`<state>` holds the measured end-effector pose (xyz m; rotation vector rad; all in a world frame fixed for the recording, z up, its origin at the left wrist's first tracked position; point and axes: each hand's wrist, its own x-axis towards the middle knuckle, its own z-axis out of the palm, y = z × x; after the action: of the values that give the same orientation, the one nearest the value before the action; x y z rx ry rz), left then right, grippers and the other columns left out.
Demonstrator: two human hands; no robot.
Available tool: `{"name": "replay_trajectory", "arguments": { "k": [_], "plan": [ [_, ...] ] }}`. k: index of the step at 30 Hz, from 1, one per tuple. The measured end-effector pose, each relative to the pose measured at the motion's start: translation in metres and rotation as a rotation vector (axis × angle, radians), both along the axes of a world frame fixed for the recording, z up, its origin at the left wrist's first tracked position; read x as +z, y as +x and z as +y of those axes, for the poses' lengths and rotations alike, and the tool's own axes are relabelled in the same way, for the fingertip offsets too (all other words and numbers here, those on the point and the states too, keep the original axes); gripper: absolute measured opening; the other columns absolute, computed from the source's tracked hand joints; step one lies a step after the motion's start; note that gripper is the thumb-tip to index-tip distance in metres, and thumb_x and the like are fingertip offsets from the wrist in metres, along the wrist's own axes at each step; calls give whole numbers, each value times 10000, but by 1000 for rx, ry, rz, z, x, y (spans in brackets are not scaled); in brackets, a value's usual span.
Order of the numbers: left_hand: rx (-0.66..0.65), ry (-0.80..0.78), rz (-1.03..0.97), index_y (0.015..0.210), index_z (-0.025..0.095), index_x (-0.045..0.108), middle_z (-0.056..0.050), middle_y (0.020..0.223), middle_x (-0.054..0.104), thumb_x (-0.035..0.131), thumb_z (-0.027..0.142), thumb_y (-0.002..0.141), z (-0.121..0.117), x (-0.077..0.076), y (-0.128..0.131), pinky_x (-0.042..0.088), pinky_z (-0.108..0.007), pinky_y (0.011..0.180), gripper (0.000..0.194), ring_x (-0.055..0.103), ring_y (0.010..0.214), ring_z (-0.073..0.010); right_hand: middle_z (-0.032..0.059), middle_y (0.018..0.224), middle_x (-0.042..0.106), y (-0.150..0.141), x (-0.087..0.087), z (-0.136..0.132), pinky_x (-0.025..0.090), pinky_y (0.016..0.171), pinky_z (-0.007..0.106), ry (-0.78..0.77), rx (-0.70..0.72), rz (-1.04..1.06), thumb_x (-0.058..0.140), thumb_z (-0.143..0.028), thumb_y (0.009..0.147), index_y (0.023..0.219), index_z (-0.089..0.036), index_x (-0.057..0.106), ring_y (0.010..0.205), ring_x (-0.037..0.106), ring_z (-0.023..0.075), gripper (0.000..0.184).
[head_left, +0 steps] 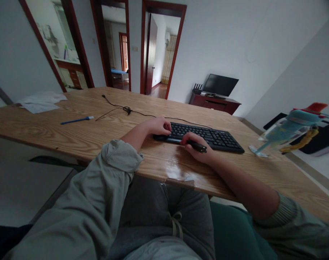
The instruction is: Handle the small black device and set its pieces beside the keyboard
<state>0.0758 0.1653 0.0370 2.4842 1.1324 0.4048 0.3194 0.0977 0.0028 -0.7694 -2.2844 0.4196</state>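
Right hand [195,147]: we grip a dark tool [197,146]. Left hand [157,126]: we curl it at the left end of the keyboard [208,136], its hold unclear. Beneath: table [142,159]. Beyond: cable [142,114], television [221,85].

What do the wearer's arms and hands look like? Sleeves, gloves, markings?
Long grey-green sleeves, pushed up to leave the forearms bare. Left sleeve: loose, wrinkled, bunched at the end. Right sleeve: gathered, rib-like band at the end. Left hand and right hand: no gloves. No watch, cables or markings visible on either arm.
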Motion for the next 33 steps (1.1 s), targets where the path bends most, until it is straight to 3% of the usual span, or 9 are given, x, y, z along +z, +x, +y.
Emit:
{"name": "replay_trajectory", "arguments": {
  "k": [2,5,9,12,20,23,27,30,33],
  "plan": [
    [-11,3,-6,955,148,714,-41,881,717,613,258,721,1,-1,0,443,-210,590,278,618,695,-133,36,846,592,-5,-2,-2,444,765,346,-31,30,7,535,-168,770,836,-204,562,802,546,183,80],
    [-27,4,-17,961,144,714,-47,891,718,612,262,719,2,-3,1,442,-216,586,288,620,701,-139,35,854,620,-12,-3,-2,462,782,362,-153,-39,113,544,-181,765,819,-198,580,815,575,185,68],
    [-16,-6,-19,958,150,715,-43,890,717,607,274,716,2,-4,2,438,-216,598,292,619,713,-137,12,802,639,-17,-2,3,505,851,414,-514,-79,513,557,-175,712,764,-201,575,857,638,200,61],
    [-14,6,-12,959,149,715,-45,897,717,597,280,719,1,-2,2,440,-220,615,298,618,725,-140,-8,767,625,-18,-2,7,508,901,439,-655,-37,716,542,-145,657,734,-204,586,849,654,192,106],
    [-53,1,-19,947,157,725,-35,852,712,599,265,714,8,-7,2,429,-210,603,287,609,692,-130,5,776,652,-28,-3,7,509,851,386,-702,12,650,536,-138,630,760,-199,600,806,648,179,157],
    [-24,-9,-46,933,166,726,-21,805,702,614,269,699,10,-10,2,414,-210,570,279,596,659,-126,7,808,660,-17,7,12,509,703,322,-678,19,692,552,-192,668,830,-210,592,724,631,161,168],
    [-3,-17,-59,908,176,730,-16,795,702,627,264,691,11,-11,3,409,-219,562,256,590,641,-126,-5,741,632,7,21,25,431,524,268,-654,-49,855,532,-391,755,931,-240,569,562,560,136,235],
    [9,-5,-63,908,182,731,-19,817,709,630,260,697,13,-13,2,417,-223,576,246,602,661,-131,-9,658,587,18,23,31,391,481,260,-664,-126,912,490,-477,755,910,-238,562,512,518,133,294],
    [-4,15,-63,921,177,733,-27,844,714,635,257,700,13,-13,0,430,-232,604,254,611,687,-141,-7,665,584,20,19,33,420,515,278,-672,-141,891,498,-476,733,917,-241,555,543,537,149,304]
  ]
}}
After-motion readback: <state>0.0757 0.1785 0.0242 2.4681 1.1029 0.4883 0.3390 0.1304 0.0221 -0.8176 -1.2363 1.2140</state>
